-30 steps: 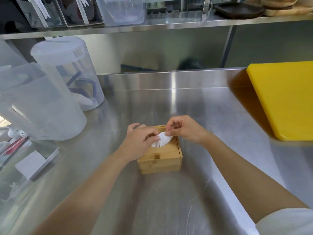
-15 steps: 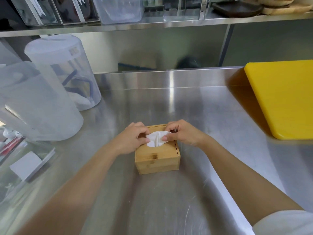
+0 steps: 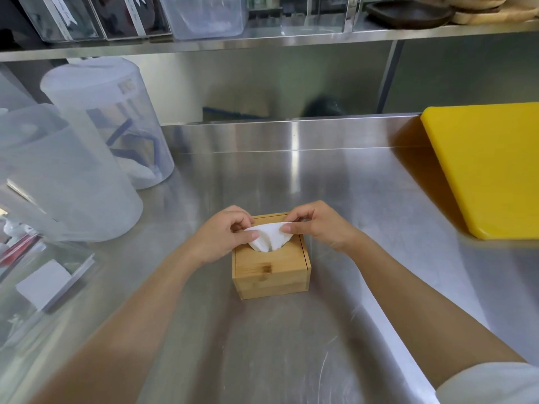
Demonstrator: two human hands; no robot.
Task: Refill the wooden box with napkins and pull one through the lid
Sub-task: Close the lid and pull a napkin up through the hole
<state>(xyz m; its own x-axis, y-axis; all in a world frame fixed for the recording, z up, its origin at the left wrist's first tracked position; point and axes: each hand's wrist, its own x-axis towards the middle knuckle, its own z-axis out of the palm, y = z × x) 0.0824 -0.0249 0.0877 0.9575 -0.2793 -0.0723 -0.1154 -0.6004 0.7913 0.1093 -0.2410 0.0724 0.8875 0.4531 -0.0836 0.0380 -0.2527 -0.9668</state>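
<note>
A small wooden box with its lid on stands in the middle of the steel counter. A white napkin sticks up through the round hole in the lid and fans out sideways. My left hand pinches the napkin's left edge between thumb and fingers. My right hand pinches its right edge, just above the box's far side. The napkins inside the box are hidden.
Two tall translucent plastic jugs stand at the left, with a clear tray of small items in front of them. A yellow cutting board lies at the right. A steel shelf with containers runs overhead.
The napkin has come further out of the lid hole and is spread wider between both hands. My hands have moved slightly apart.
</note>
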